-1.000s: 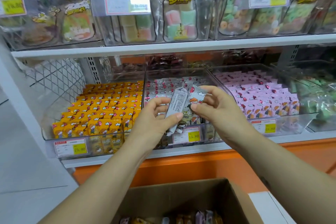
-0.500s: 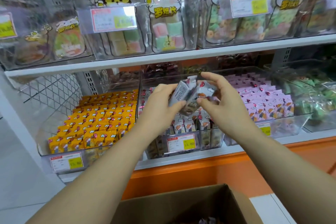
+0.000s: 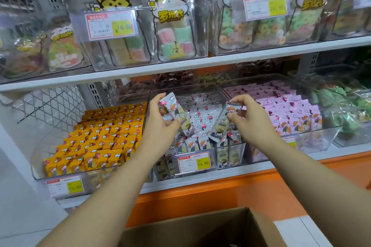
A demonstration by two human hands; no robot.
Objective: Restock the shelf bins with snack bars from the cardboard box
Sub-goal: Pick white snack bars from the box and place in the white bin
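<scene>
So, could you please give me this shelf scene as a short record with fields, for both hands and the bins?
left grip: holds the first grey-white bar, tilted, over the middle bin
right grip: pinches the second grey-white bar over the same bin
left bin: orange bars in neat rows
right bin: pink bars
cardboard box: open, below the shelf, inside not visible

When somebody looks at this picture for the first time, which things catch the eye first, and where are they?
In the centre, the left hand holds a white snack bar and the right hand holds a second white snack bar, both above the middle clear bin. Left of that bin, the orange bars form a bright block; on the upper shelf stand the cartoon animal pouches.
</scene>
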